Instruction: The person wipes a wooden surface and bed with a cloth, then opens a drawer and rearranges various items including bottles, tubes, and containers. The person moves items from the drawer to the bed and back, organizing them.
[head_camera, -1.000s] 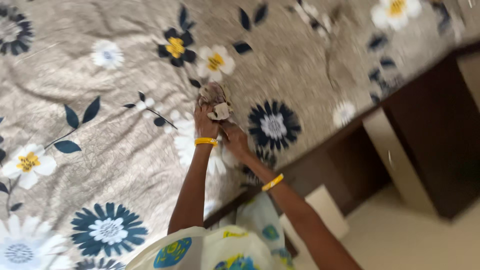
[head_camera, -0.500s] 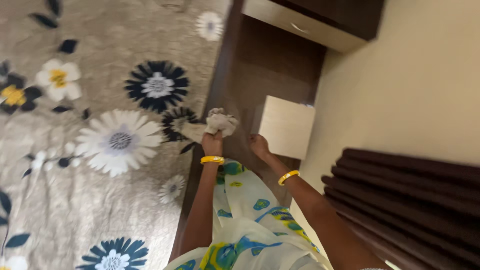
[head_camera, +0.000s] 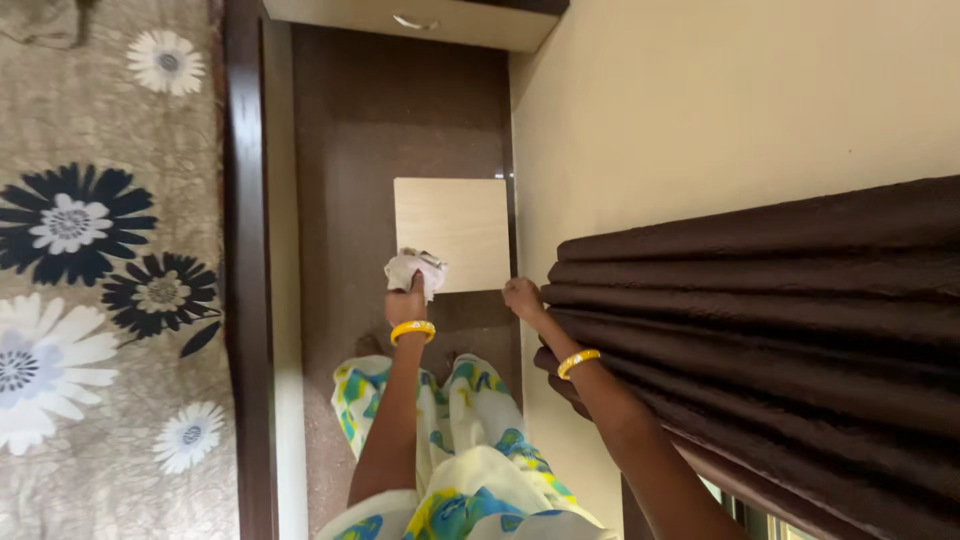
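Note:
My left hand (head_camera: 406, 300) is closed around a crumpled pale cloth (head_camera: 415, 268), held over the near edge of a light wooden square stool top (head_camera: 455, 225). My right hand (head_camera: 522, 297) is beside the stool's right corner, close to the dark brown curtain (head_camera: 780, 330), with its fingers curled and nothing visible in it. Both wrists wear yellow bangles. My yellow, blue and green patterned garment (head_camera: 470, 440) fills the lower middle of the view.
A bed with a grey floral cover (head_camera: 100, 260) and a dark wooden frame (head_camera: 245, 250) runs along the left. Dark brown floor (head_camera: 400, 110) lies between the bed and a cream wall (head_camera: 720, 100). A pale drawer front (head_camera: 420, 22) shows at the top.
The view has swung from the bed cover to the floor beside it. Both hands left the bed and now sit at the stool, the left still gripping the cloth.

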